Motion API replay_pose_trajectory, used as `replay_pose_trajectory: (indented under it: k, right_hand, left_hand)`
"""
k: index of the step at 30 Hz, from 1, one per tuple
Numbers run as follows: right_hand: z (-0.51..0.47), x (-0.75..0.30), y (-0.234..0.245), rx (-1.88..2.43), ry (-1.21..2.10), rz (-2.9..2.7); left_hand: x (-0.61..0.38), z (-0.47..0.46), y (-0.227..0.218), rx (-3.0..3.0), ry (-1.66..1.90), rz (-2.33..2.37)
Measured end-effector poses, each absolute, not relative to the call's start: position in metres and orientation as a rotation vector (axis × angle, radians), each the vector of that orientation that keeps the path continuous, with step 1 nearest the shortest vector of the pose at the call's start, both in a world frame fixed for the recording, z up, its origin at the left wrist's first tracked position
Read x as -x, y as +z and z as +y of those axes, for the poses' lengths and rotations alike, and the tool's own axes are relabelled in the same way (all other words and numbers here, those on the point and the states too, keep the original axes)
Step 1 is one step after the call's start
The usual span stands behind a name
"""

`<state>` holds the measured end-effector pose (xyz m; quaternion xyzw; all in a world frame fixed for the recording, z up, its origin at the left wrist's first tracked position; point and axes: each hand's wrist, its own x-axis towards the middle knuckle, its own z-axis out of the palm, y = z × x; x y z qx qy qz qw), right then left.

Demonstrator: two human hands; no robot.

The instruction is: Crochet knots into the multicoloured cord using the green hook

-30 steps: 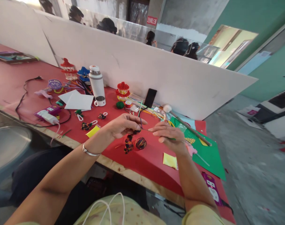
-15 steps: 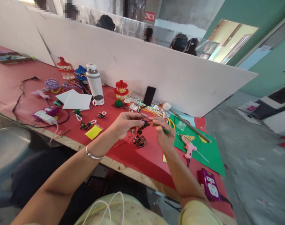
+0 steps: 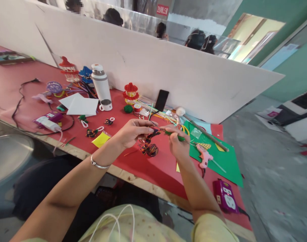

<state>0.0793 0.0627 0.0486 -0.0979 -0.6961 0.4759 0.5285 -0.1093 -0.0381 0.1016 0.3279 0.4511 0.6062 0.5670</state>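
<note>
My left hand (image 3: pixel 134 134) is closed, pinching a small dark multicoloured crochet piece (image 3: pixel 153 132) between thumb and fingers. My right hand (image 3: pixel 178 143) is closed round the green handle of a crochet hook (image 3: pixel 178 137). The hook's thin metal shaft points left to the piece at my left fingertips; its very tip is too small to make out. Just below the hands, a ball of the same dark mixed yarn (image 3: pixel 152 150) rests on the red table covering (image 3: pixel 143 171).
A pink glue gun (image 3: pixel 204 157) lies on a green sheet (image 3: pixel 229 164) at right, near a purple power strip (image 3: pixel 226 196). Behind stand a phone (image 3: pixel 162 100), a red-roofed craft (image 3: pixel 130 91) and a white flask (image 3: pixel 101 87). A yellow packet (image 3: pixel 101 139) lies left.
Both hands stay close together at the crochet piece. The green hook handle has shifted slightly in my right hand and more of it shows. The yarn by the ball lies differently, and the view has tilted a little.
</note>
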Motion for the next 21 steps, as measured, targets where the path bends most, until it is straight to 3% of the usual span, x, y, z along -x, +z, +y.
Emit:
replay_pose_trajectory:
  k: [5,11,16,21]
  right_hand:
    - [0.073,-0.09,0.052,0.168,1.323,-1.764]
    - [0.08,-0.103,0.067,0.108,1.323,-1.948]
    - [0.075,-0.105,0.078,0.126,1.023,-2.08]
    - [0.065,-0.097,0.069,0.06,0.405,-2.224]
  left_hand:
    - [0.115,-0.038,0.096,-0.804,1.405,1.082]
    - [0.113,-0.036,0.088,-0.929,1.496,1.152]
    - [0.107,-0.034,0.087,-1.146,1.627,1.4]
    - [0.102,-0.028,0.087,-1.012,1.746,1.441]
